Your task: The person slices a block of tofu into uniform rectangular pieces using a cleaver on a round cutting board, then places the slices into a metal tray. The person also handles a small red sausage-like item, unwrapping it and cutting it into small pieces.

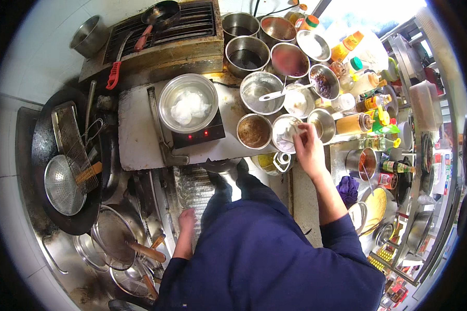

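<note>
My right hand reaches over a round metal pot of white powder. Its fingers are drawn together at the pot's right rim, and whatever they hold is hidden. Low beside my body hangs my left hand, away from the counter, its fingers mostly out of sight. To the left of the powder stands a pot with a brown crust or paste. Farther left, a clear bowl with white lumps inside rests on a black appliance showing red lights.
Several metal pots crowd the back, and a white-handled spoon lies across two. Sauce bottles line the right. A dark wok with strainers sits left. A pan is on the grill behind. A bent metal bar edges the counter.
</note>
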{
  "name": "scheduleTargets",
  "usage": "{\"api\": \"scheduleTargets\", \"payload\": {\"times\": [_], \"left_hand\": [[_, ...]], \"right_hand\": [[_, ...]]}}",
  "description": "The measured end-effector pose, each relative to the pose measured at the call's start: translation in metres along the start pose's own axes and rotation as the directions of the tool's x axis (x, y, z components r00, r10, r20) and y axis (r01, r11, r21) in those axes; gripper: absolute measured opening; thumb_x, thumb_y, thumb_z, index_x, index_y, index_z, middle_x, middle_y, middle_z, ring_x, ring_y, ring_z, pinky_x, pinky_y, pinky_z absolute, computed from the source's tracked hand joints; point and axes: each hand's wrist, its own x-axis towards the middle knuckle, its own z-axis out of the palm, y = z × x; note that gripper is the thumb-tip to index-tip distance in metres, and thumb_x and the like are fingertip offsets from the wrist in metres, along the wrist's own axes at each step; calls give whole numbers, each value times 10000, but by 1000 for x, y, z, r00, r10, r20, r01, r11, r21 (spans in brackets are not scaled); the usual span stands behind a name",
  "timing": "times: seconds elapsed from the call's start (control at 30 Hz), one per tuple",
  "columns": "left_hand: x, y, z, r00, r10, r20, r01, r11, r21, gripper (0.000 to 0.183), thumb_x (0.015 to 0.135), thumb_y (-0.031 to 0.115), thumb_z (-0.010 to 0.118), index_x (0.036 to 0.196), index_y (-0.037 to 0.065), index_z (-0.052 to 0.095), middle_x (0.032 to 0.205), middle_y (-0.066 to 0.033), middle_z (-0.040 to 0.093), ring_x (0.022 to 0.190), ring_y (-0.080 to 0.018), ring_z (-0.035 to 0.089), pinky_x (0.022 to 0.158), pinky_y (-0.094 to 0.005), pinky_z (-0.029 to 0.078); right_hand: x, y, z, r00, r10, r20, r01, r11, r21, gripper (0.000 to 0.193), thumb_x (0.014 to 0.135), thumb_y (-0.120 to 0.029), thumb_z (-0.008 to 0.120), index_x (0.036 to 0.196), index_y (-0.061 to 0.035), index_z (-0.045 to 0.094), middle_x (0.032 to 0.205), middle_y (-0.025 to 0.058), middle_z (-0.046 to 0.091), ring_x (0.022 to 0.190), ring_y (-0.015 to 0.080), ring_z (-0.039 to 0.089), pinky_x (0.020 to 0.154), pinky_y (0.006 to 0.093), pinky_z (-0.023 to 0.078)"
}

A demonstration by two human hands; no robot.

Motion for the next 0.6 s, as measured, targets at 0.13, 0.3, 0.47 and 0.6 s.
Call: {"api": "scheduleTargets", "payload": {"times": [0.13,0.3,0.47,0.6], "left_hand": [[-13,-3,-11,998,-50,-32,51,998,40,244,1001,41,532,1187,30,690,885,-32,662,651,-151,582,570,-333,515],[-24,-2,-27,994,-110,-8,110,994,-4,242,996,108,622,1209,20,693,835,-21,662,635,-105,579,493,-261,441],[-46,-2,-23,980,-172,-97,167,984,-58,254,961,28,588,1196,59,677,832,-12,623,660,-139,589,584,-300,525],[-56,-1,-10,990,-137,-43,132,987,-93,181,980,46,579,1130,67,678,790,7,590,665,-97,555,551,-258,452]], "right_hand": [[46,4,15,989,-45,142,65,988,-139,176,980,-133,669,1118,-28,638,797,150,679,691,289,664,667,394,522],[84,6,39,983,-98,155,127,974,-190,189,994,-219,651,1055,-40,655,903,242,709,871,446,688,787,523,543],[107,15,48,988,-72,134,93,983,-160,187,985,-200,665,1087,-43,663,802,220,708,757,406,702,699,486,539],[106,15,55,977,-62,203,94,984,-151,197,973,-198,684,1018,-7,676,813,218,709,765,371,712,714,474,537]]}}
